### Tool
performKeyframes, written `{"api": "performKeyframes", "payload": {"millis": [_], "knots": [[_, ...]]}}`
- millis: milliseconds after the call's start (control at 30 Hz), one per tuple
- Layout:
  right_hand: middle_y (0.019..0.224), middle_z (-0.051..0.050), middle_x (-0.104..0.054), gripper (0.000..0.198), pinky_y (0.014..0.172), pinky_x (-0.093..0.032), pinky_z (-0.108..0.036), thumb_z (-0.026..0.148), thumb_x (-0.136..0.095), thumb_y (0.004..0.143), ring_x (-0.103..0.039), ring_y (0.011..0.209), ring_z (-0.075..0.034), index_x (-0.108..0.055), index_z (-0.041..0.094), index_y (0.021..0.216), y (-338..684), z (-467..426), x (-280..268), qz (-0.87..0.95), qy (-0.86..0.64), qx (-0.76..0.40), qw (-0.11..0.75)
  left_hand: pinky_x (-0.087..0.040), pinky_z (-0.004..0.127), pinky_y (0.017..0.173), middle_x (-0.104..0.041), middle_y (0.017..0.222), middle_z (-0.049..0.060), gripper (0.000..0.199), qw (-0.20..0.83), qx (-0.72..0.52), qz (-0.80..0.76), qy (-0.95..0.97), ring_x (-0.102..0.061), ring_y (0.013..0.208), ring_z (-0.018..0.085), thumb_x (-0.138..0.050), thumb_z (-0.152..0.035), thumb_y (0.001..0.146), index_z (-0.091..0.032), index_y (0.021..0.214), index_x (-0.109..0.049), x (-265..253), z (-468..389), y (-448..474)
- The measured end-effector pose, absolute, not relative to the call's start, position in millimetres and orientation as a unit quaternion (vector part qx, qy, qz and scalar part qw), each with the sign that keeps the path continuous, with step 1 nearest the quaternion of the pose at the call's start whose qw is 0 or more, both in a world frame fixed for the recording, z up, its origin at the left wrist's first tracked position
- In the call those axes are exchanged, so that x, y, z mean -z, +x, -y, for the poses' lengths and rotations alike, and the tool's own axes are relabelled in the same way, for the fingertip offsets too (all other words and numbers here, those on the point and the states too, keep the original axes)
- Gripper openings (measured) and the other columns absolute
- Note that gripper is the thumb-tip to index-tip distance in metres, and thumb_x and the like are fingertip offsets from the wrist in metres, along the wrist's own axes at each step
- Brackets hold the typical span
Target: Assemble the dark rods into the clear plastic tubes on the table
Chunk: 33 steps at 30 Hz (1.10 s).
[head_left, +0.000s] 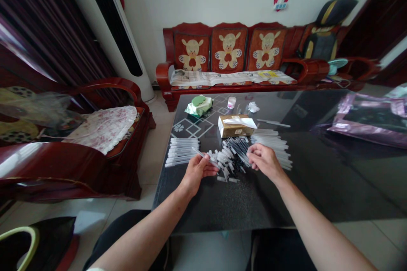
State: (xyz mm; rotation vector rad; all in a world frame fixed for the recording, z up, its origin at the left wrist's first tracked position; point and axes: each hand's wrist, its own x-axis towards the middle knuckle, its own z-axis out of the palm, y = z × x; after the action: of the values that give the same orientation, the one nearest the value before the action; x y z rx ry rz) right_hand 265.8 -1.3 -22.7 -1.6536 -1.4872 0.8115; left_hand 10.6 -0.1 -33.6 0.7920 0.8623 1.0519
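My left hand (pixel 196 172) is closed on a slim translucent pen barrel (pixel 197 151), which slants across the fingers. Just right of it lies a loose heap of whitish pen caps (pixel 225 157). My right hand (pixel 263 160) has its thumb and fingers pinched together beside a pile of black pen refills (pixel 237 145); what they hold, if anything, is too small to make out. At the left, finished-looking pen tubes (pixel 182 149) lie side by side in a row. More clear pen tubes (pixel 275 146) are spread behind and right of my right hand.
Behind the refills stands a small cardboard box (pixel 237 129) with white paper on top. A green wipes pack (pixel 199 105), a small white cup (pixel 231 102) and crumpled tissue (pixel 253 107) sit farther back on the dark table (pixel 318 178). Pinkish plastic packaging (pixel 365 120) lies right.
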Motion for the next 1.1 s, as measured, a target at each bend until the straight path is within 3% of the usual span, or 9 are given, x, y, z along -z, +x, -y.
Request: {"api": "performKeyframes", "payload": {"millis": [133,333,800,1100], "knots": [[0.058,0.000,-0.062,0.027,0.041,-0.045,-0.024,0.041,-0.065,0.072,-0.056,0.043,-0.013,-0.057,0.016,0.080,237.6,18.6,6.0,0.464,-0.539,-0.541,0.449,-0.056,0.026,0.059,-0.070,0.073,0.007,0.037,0.708,-0.472,-0.381,0.363,-0.070,0.065,0.019,-0.069,-0.045,0.075,-0.016,0.089,-0.052,32.2,3.0,11.8],[0.064,-0.002,-0.068,0.021,0.050,-0.053,-0.030,0.030,-0.068,0.071,-0.065,0.051,-0.017,-0.057,0.016,0.082,210.5,32.7,-2.4,0.420,-0.471,-0.625,0.459,-0.055,0.027,0.061,-0.070,0.074,0.008,0.036,0.709,-0.476,-0.374,0.361,-0.070,0.066,0.019,-0.069,-0.043,0.077,-0.015,0.092,-0.053,25.0,5.7,9.6],[0.068,-0.005,-0.070,0.023,0.054,-0.055,-0.030,0.030,-0.073,0.068,-0.067,0.055,-0.017,-0.060,0.014,0.077,208.4,30.1,-3.6,0.451,-0.494,-0.589,0.454,-0.054,0.028,0.063,-0.069,0.078,0.007,0.040,0.699,-0.481,-0.371,0.377,-0.068,0.067,0.018,-0.070,-0.045,0.075,-0.014,0.093,-0.052,17.7,5.6,7.2],[0.069,-0.006,-0.070,0.033,0.055,-0.056,-0.029,0.039,-0.077,0.066,-0.067,0.056,-0.016,-0.062,0.013,0.080,220.4,19.1,1.8,0.465,-0.505,-0.564,0.459,-0.054,0.031,0.068,-0.066,0.090,0.008,0.039,0.702,-0.439,-0.326,0.455,-0.067,0.076,0.018,-0.065,-0.045,0.079,-0.015,0.100,-0.053,19.1,7.8,5.8]]}}
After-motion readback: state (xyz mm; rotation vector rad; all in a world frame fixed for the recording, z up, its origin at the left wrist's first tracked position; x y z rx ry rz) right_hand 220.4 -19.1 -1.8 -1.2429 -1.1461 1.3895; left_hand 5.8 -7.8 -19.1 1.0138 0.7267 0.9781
